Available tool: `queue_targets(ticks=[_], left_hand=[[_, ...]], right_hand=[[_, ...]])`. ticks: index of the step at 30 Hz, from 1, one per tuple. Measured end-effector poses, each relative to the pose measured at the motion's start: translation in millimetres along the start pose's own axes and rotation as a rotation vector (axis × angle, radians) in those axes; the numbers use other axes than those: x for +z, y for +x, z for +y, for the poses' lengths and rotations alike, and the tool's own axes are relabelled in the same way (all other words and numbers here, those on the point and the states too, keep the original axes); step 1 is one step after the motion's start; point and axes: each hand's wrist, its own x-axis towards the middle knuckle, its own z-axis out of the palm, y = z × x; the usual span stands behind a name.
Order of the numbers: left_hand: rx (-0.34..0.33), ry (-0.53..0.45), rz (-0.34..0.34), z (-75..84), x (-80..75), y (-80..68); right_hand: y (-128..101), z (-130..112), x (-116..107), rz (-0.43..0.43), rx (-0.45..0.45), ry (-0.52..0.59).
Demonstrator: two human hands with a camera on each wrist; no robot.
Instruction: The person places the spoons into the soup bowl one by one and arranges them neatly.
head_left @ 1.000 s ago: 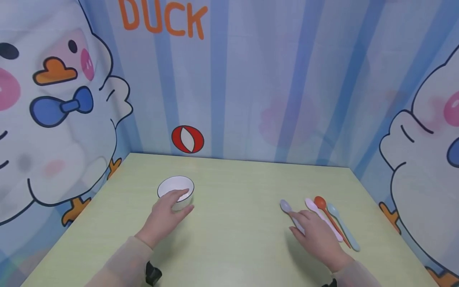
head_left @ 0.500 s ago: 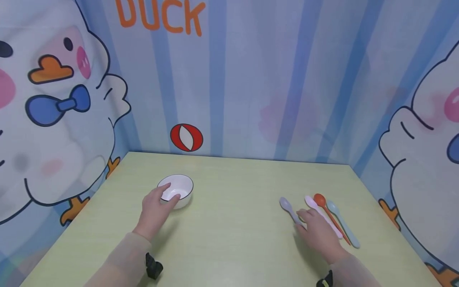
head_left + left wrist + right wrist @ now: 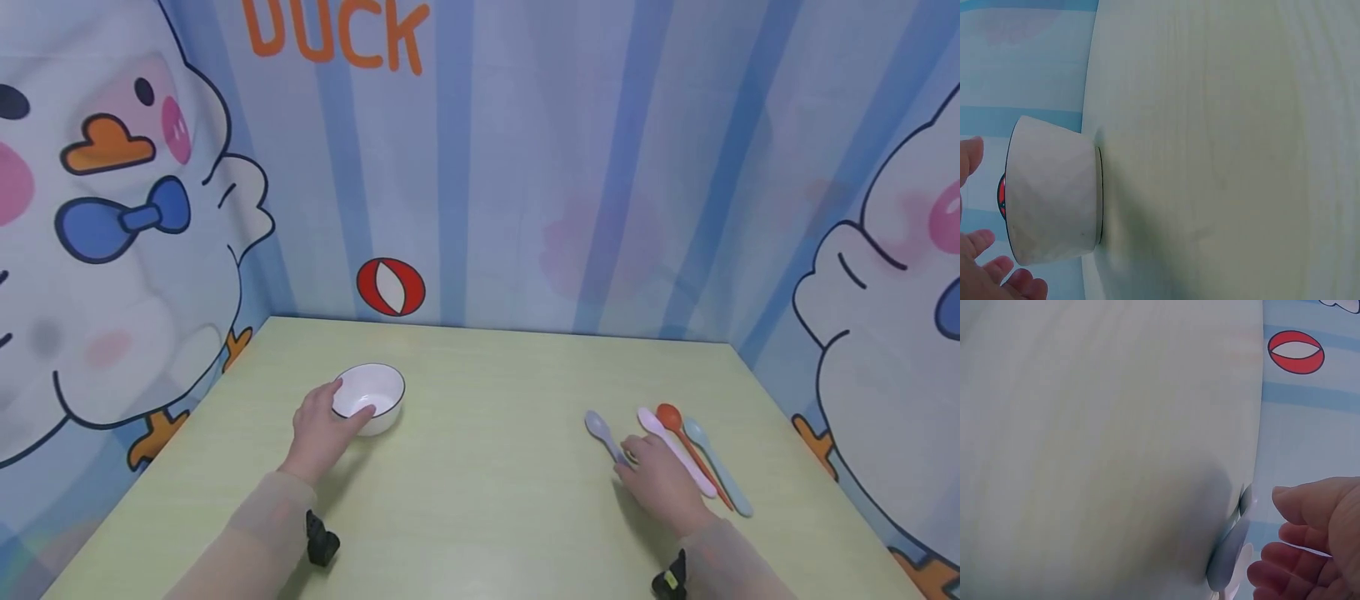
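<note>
A white bowl [image 3: 387, 423] with a dark rim stands upright at the table's left. My left hand [image 3: 317, 435] is spread at its near left side, overlapping the rim in the head view. The left wrist view shows the bowl's side wall [image 3: 1054, 194], with thumb and fingers parted beyond the rim. On the right, my right hand [image 3: 663, 477] hovers low over the handle of a lavender spoon [image 3: 597, 426], hiding its lower part. Thumb and fingers of that hand [image 3: 1307, 544] are apart in the right wrist view, with a gap between them and the spoons below.
Right of the lavender spoon lie a pink spoon [image 3: 651, 422], an orange spoon [image 3: 669, 417] and a blue-green spoon [image 3: 712, 467], side by side. The pale table [image 3: 480, 467] ends at a striped, duck-printed cloth backdrop [image 3: 517, 167].
My left hand has moved left and back from over the bowl to its side, baring more of the inside. My right hand has drawn slightly right along the lavender spoon's handle.
</note>
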Motion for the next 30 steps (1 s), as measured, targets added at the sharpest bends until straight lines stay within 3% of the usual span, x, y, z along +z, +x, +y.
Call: queue_targets(ticks=[10, 21, 30], left_hand=[[-0.060, 0.056, -0.039, -7.7, 1.8, 14.3], [-0.045, 0.070, -0.179, -12.8, -5.5, 27.5], [-0.025, 0.081, -0.234, -9.8, -7.3, 30.9]], right_hand=[[4.5, -0.3, 1.4, -0.038, 0.030, -0.007], [5.7, -0.1, 2.6, -0.049, 0.031, 0.055], [6.3, 4.6, 5.2, -0.068, 0.040, 0.049]])
